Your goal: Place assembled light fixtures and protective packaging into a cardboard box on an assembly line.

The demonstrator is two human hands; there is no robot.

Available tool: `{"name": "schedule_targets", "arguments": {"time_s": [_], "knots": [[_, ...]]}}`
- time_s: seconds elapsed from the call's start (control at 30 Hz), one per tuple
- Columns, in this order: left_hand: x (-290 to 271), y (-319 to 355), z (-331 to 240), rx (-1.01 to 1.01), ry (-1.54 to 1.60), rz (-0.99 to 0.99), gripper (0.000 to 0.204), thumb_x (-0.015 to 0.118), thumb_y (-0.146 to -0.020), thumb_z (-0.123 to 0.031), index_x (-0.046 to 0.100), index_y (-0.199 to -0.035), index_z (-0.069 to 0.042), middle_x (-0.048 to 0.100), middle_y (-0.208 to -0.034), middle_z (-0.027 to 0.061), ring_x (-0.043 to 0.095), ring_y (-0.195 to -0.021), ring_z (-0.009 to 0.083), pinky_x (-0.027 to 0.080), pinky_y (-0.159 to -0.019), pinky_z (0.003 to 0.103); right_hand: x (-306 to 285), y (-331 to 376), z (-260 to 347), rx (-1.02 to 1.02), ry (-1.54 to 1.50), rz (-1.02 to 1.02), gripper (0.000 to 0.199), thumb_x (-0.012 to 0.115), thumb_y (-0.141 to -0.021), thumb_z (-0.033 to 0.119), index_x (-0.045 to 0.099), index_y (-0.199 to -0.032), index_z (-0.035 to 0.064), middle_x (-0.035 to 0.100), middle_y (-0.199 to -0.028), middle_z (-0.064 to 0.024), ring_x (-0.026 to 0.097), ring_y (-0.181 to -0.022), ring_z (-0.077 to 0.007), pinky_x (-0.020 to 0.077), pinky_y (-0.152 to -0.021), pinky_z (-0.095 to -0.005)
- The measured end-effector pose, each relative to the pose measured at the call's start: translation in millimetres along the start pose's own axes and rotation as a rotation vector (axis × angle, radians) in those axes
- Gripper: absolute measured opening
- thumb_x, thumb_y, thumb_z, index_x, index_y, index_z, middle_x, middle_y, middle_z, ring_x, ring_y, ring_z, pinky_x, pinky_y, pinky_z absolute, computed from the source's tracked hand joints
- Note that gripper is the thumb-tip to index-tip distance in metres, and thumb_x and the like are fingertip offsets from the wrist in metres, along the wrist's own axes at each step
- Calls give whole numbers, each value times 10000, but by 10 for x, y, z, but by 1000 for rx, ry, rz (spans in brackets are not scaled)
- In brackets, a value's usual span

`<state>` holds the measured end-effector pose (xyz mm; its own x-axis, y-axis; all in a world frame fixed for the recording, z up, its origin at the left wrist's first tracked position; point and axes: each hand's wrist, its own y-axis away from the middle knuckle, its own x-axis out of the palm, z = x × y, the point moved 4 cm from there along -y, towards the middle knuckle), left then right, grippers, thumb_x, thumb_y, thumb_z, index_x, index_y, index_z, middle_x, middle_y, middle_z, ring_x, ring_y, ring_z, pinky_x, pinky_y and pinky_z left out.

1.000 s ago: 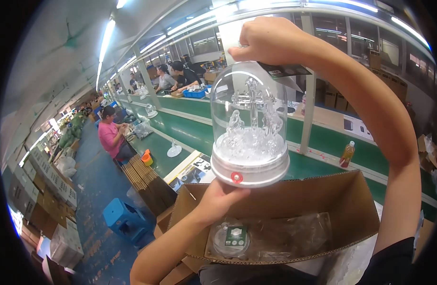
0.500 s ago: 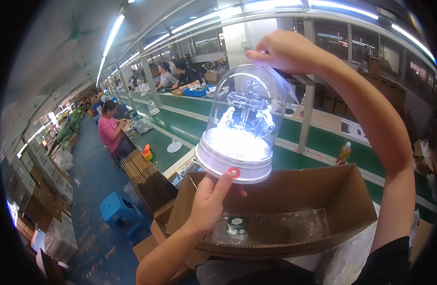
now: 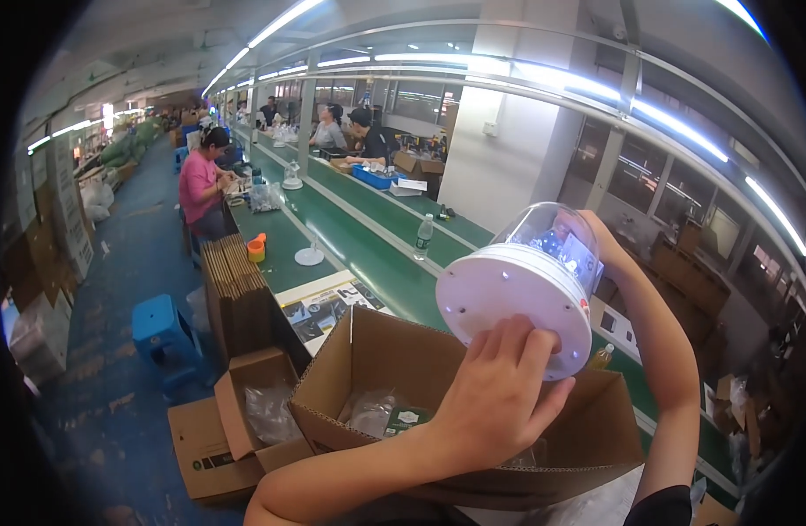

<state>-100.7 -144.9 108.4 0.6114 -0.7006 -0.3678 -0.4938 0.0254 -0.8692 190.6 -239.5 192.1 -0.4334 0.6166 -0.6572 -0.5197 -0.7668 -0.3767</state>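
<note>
The clear dome with a white round base (image 3: 524, 294) is held up over the open cardboard box (image 3: 368, 368), tipped so its base faces the camera and its axis runs away toward the right hand (image 3: 609, 250), which cups the dome's far side. The left hand (image 3: 495, 399), nearer, presses its fingertips (image 3: 517, 331) on the base's underside.

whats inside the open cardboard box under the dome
The cardboard box holds clear plastic bags and a small green-printed card. The left hand and forearm cover its right half, so the rest cannot be seen.
</note>
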Motion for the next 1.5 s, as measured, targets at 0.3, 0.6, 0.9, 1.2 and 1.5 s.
{"name": "schedule_targets", "arguments": {"time_s": [0.3,0.6,0.9,1.2,1.5], "knots": [[121,93,-58,-7,42,49,415,702,-898,-264,495,-1176,-38,495,-1096,190,526,-997,381,421,-875,473,-86,48,-66,5,53,-15,430,542,-1050,392,625,-781,68,545,-699,60,475,-639,-36,419,-593,-240],[221,748,234,41,-209,451,726,550,-967,-557,477,-1412,11,517,-1374,249,479,-1296,391,292,-1137,508,-71,264,1076,-278,529,11,398,673,-960,326,651,-731,2,520,-592,-13,448,-569,-81,369,-534,-280],[-114,937,543,-80,-99,898,550,587,-929,-572,683,-1112,-63,713,-1016,117,681,-938,301,516,-852,383,88,538,1285,-478,975,12,492,696,-890,442,587,-632,38,554,-556,-121,567,-523,-331,458,-547,-421],[-205,1235,542,-134,-168,1061,277,631,-946,-376,697,-1063,-134,681,-872,43,677,-827,255,518,-735,372,321,847,1142,-561,916,43,471,767,-846,309,512,-564,31,441,-511,-72,450,-445,-251,379,-472,-355],[-220,1301,474,-123,-47,1143,278,609,-965,-336,613,-906,-65,606,-834,64,646,-824,250,516,-730,353,585,1038,773,-391,797,124,416,751,-849,215,498,-572,36,440,-525,-66,466,-440,-207,377,-465,-331]]}}
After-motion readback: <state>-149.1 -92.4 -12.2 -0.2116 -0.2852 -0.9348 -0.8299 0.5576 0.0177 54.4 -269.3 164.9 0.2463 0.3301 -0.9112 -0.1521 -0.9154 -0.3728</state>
